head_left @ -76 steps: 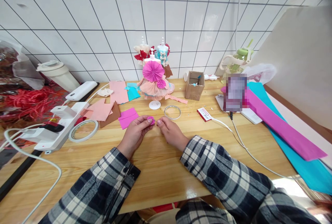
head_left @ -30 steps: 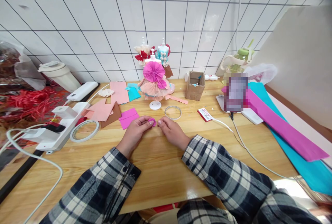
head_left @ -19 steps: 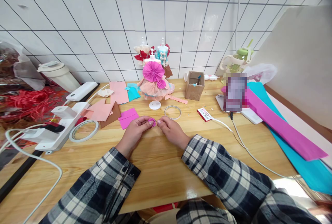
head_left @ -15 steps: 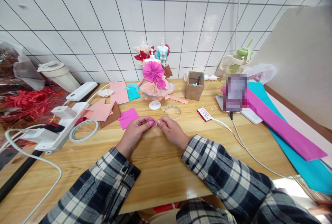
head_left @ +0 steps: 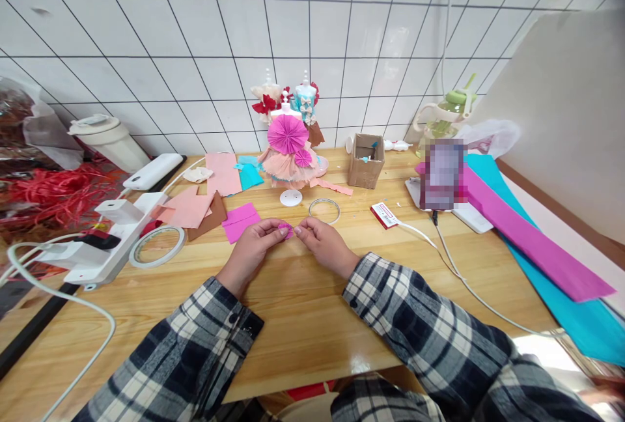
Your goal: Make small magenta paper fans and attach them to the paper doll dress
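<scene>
A small piece of magenta paper point(head_left: 287, 232), apparently pleated, is pinched between the thumb and fingers of my left hand point(head_left: 250, 247). Close by its right edge, my right hand point(head_left: 326, 245) has thumb and forefinger pressed together. What those fingers hold, if anything, is too small to make out. Behind my hands stands a miniature dress form point(head_left: 291, 171) in a peach ruffled skirt, with a big and a small magenta paper rosette on it. Folded magenta paper point(head_left: 241, 222) lies left of my left hand. A roll of tape point(head_left: 324, 201) rests just beyond my right hand.
At left are a larger tape roll point(head_left: 134, 258), a power strip point(head_left: 105, 266) and peach sheets point(head_left: 190, 208). A small cardboard box point(head_left: 365, 171) stands behind. On the right are a phone point(head_left: 442, 174), cables and long magenta paper point(head_left: 537, 236).
Almost nothing differs. My right fingertips have shifted very slightly at the magenta paper's right edge, and the whole view has moved a touch.
</scene>
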Tool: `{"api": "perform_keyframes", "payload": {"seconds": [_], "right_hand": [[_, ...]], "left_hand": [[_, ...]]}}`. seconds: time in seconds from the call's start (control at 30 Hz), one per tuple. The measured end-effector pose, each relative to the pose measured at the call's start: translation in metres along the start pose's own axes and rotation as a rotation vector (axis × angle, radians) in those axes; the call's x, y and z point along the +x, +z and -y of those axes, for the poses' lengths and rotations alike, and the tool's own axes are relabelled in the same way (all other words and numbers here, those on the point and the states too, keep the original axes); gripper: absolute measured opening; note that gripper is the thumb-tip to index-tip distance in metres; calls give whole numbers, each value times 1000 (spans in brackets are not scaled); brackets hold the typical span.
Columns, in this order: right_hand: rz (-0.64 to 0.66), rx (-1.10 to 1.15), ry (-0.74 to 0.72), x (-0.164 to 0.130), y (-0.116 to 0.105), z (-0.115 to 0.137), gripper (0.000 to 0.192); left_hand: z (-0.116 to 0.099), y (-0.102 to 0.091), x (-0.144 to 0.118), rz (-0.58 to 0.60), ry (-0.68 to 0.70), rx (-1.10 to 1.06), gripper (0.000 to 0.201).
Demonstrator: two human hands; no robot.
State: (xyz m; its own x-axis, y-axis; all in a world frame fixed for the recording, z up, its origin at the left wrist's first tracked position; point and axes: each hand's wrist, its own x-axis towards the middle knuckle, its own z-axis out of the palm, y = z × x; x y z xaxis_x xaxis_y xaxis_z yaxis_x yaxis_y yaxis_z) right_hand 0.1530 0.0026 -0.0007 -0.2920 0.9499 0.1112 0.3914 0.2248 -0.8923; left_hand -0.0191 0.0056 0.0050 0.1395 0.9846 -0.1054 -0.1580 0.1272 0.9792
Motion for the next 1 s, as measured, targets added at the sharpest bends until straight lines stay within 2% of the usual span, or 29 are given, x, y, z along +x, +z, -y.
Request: {"api": "perform_keyframes", "payload": {"seconds": [0.17,0.37,0.6,1.0], "right_hand": [[-19,-15,-12,0,-1,0,29],[-109,-154,88,2,-7,-5,30],[-25,-142,-22,1,-7,-6,31],[1,-174,-37,-1,-6,-2,30]], "left_hand": [[0,0,0,-8,-6,15,28],[2,-1,2,-20,-23,19,30],[1,1,1,-30,4,79,32],[3,0,2,9,42,169,27]]}}
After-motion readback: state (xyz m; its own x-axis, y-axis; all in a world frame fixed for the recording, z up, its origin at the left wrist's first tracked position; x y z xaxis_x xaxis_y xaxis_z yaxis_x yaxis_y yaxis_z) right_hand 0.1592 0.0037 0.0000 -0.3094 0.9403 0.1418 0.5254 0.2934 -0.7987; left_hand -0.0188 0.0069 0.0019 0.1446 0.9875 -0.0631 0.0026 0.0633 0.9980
